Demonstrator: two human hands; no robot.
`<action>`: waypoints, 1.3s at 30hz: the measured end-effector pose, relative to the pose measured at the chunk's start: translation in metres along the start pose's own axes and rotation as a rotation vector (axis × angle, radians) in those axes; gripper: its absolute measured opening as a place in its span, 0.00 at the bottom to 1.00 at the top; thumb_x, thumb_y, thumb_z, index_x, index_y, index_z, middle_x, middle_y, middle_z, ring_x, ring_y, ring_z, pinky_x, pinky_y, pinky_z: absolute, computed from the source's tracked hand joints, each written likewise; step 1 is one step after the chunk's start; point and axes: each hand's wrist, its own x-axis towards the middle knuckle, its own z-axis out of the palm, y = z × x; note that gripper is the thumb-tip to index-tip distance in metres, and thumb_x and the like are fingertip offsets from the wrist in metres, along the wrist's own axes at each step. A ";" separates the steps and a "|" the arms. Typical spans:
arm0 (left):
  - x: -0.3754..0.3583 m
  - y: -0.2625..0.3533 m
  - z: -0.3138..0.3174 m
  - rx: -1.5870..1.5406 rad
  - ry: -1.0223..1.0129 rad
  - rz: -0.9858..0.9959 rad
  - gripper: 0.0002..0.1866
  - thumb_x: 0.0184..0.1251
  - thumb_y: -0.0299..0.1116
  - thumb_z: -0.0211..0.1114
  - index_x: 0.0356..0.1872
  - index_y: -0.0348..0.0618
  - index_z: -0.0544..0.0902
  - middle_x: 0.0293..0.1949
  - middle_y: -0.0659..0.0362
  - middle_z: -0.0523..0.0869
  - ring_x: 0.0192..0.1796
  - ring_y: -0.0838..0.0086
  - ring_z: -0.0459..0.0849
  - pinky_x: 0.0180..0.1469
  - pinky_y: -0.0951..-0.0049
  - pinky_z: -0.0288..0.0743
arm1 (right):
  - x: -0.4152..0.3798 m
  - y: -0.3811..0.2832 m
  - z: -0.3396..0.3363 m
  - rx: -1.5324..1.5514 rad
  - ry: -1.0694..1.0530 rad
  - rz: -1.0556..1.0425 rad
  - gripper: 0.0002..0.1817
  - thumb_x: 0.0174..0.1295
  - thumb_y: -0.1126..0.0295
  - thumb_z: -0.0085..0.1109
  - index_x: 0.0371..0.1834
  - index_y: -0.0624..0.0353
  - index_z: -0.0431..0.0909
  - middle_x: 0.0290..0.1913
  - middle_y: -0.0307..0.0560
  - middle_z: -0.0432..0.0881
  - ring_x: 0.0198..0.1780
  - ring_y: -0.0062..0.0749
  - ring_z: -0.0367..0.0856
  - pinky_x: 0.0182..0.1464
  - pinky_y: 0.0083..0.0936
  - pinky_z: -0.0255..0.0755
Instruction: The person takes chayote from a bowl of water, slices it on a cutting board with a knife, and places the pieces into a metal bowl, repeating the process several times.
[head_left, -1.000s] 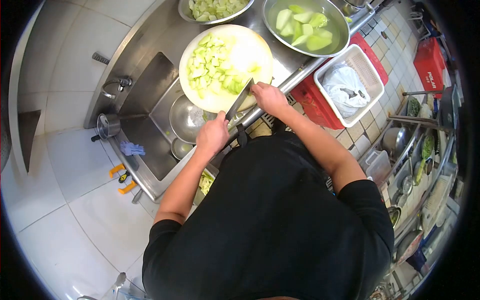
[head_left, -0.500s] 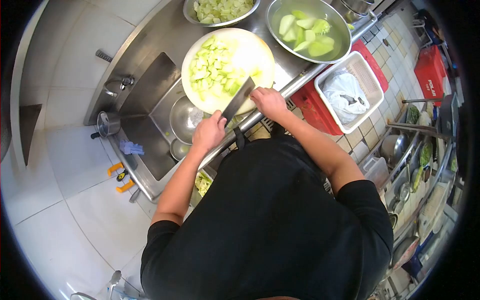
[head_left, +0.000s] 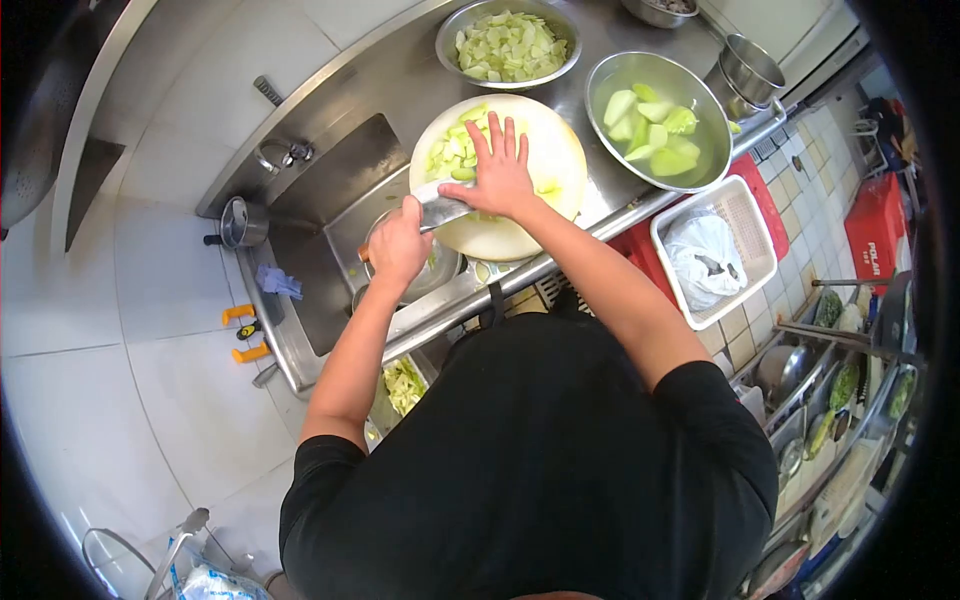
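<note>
Nearest me was my black top [head_left: 540, 440], and just past its left side, low under the steel desk [head_left: 605, 30], a tub held pale green scraps [head_left: 403, 385]. My left hand [head_left: 400, 243] had its fingers curled shut round the knife [head_left: 440, 210], over the sink edge of the board [head_left: 560, 170]. The brown handle end stuck out to the left of my fist, and the blade ran slantwise towards my other hand. My right hand [head_left: 500, 183] was spread wide, fingers parted and gripping nothing, thumb beside the blade; I cannot tell how hard it pressed, if at all. Under and beside those fingers lay the cut pieces [head_left: 455, 150], on the left part of the board.

To the left, the sink [head_left: 345, 215] held a metal bowl, partly hidden by my wrist. To the right, below the desk, a white bag [head_left: 700, 262] sat in a white basket [head_left: 755, 225]. Beyond the board stood a basin [head_left: 600, 75] of watery green chunks [head_left: 672, 158], and near it a bowl of slices [head_left: 510, 47].
</note>
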 end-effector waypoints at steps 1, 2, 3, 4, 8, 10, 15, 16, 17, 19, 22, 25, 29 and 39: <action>-0.004 -0.003 -0.001 0.041 0.026 0.015 0.18 0.56 0.32 0.73 0.42 0.46 0.73 0.34 0.47 0.87 0.39 0.46 0.88 0.42 0.48 0.79 | 0.008 -0.003 0.004 -0.043 -0.106 0.016 0.59 0.64 0.30 0.57 0.87 0.57 0.45 0.86 0.67 0.42 0.86 0.69 0.34 0.82 0.69 0.32; -0.008 -0.007 -0.002 0.080 0.048 0.028 0.18 0.56 0.33 0.73 0.42 0.46 0.73 0.35 0.47 0.87 0.39 0.47 0.88 0.42 0.48 0.80 | 0.014 0.001 0.011 -0.037 -0.109 0.056 0.58 0.65 0.30 0.56 0.87 0.57 0.45 0.87 0.68 0.41 0.87 0.68 0.33 0.82 0.69 0.32; -0.010 -0.012 -0.003 0.116 0.071 0.040 0.18 0.56 0.33 0.73 0.43 0.46 0.73 0.35 0.47 0.88 0.38 0.48 0.89 0.43 0.49 0.81 | 0.022 0.011 0.023 -0.036 -0.113 0.094 0.58 0.66 0.30 0.55 0.87 0.58 0.45 0.87 0.68 0.40 0.87 0.68 0.33 0.82 0.69 0.31; -0.012 -0.019 -0.005 0.127 0.064 0.022 0.19 0.56 0.33 0.74 0.43 0.46 0.73 0.35 0.48 0.88 0.39 0.49 0.89 0.43 0.49 0.81 | 0.032 0.022 0.033 -0.038 -0.116 0.127 0.57 0.66 0.30 0.54 0.87 0.58 0.45 0.87 0.69 0.39 0.87 0.67 0.32 0.82 0.69 0.30; -0.039 -0.059 -0.028 -0.037 0.015 -0.142 0.20 0.56 0.34 0.76 0.44 0.47 0.74 0.33 0.50 0.87 0.36 0.54 0.89 0.40 0.53 0.80 | 0.036 0.062 0.045 -0.105 0.072 0.016 0.35 0.71 0.52 0.58 0.75 0.61 0.66 0.76 0.64 0.66 0.82 0.63 0.54 0.79 0.60 0.50; -0.058 -0.090 -0.025 -0.297 0.055 -0.221 0.18 0.58 0.33 0.77 0.43 0.47 0.76 0.25 0.52 0.84 0.28 0.59 0.86 0.35 0.58 0.77 | 0.010 0.041 0.013 0.097 -0.160 -0.171 0.25 0.69 0.60 0.61 0.65 0.61 0.76 0.65 0.60 0.79 0.77 0.58 0.66 0.76 0.52 0.62; -0.108 -0.143 0.008 -0.747 -0.074 -0.541 0.14 0.78 0.39 0.68 0.35 0.44 0.77 0.19 0.68 0.75 0.19 0.86 0.68 0.23 0.77 0.63 | -0.068 -0.007 0.045 -0.329 -0.477 -1.043 0.13 0.69 0.65 0.56 0.50 0.56 0.85 0.59 0.53 0.83 0.74 0.48 0.70 0.76 0.44 0.62; -0.113 -0.144 0.009 -0.813 -0.090 -0.589 0.13 0.78 0.40 0.67 0.35 0.44 0.77 0.19 0.68 0.75 0.18 0.85 0.68 0.22 0.76 0.63 | -0.079 -0.007 0.062 -0.405 -0.434 -1.122 0.13 0.69 0.64 0.55 0.49 0.56 0.86 0.60 0.51 0.83 0.75 0.47 0.68 0.77 0.44 0.59; -0.118 -0.145 0.009 -0.879 -0.106 -0.636 0.13 0.79 0.40 0.67 0.36 0.44 0.77 0.19 0.68 0.74 0.17 0.84 0.68 0.21 0.76 0.63 | -0.086 -0.006 0.079 -0.482 -0.389 -1.200 0.13 0.70 0.64 0.55 0.49 0.55 0.86 0.61 0.49 0.83 0.76 0.46 0.67 0.79 0.44 0.55; -0.126 -0.152 0.014 -0.945 -0.119 -0.668 0.14 0.80 0.42 0.65 0.37 0.44 0.78 0.17 0.67 0.74 0.15 0.82 0.69 0.18 0.75 0.63 | -0.092 -0.006 0.101 -0.561 -0.505 -1.179 0.14 0.70 0.62 0.55 0.50 0.54 0.87 0.63 0.46 0.82 0.78 0.44 0.63 0.81 0.42 0.49; -0.134 -0.165 0.016 -1.024 -0.200 -0.650 0.13 0.81 0.41 0.63 0.38 0.43 0.79 0.17 0.66 0.73 0.15 0.82 0.69 0.18 0.75 0.63 | -0.090 -0.006 0.118 -0.664 -0.567 -1.218 0.15 0.69 0.61 0.55 0.51 0.52 0.88 0.60 0.42 0.84 0.76 0.41 0.63 0.80 0.40 0.49; -0.142 -0.188 0.015 -0.975 -0.432 -0.646 0.15 0.82 0.43 0.63 0.36 0.43 0.79 0.18 0.67 0.72 0.15 0.81 0.69 0.19 0.74 0.63 | -0.084 -0.019 0.109 -0.712 -0.697 -1.234 0.15 0.68 0.62 0.55 0.51 0.51 0.88 0.53 0.39 0.87 0.71 0.39 0.68 0.76 0.38 0.53; -0.145 -0.220 0.022 -0.890 -0.738 -0.605 0.16 0.82 0.44 0.62 0.37 0.42 0.81 0.18 0.65 0.74 0.17 0.81 0.70 0.21 0.73 0.64 | -0.086 -0.021 0.112 -0.482 -0.732 -1.122 0.16 0.66 0.64 0.57 0.52 0.56 0.84 0.47 0.44 0.88 0.56 0.43 0.80 0.66 0.34 0.66; -0.118 -0.268 0.070 -0.812 -1.169 -0.444 0.17 0.82 0.46 0.61 0.44 0.41 0.82 0.19 0.63 0.76 0.16 0.78 0.73 0.20 0.72 0.68 | -0.149 -0.021 0.090 -0.286 -0.754 -0.038 0.24 0.71 0.63 0.60 0.61 0.73 0.71 0.59 0.73 0.79 0.58 0.64 0.83 0.63 0.47 0.77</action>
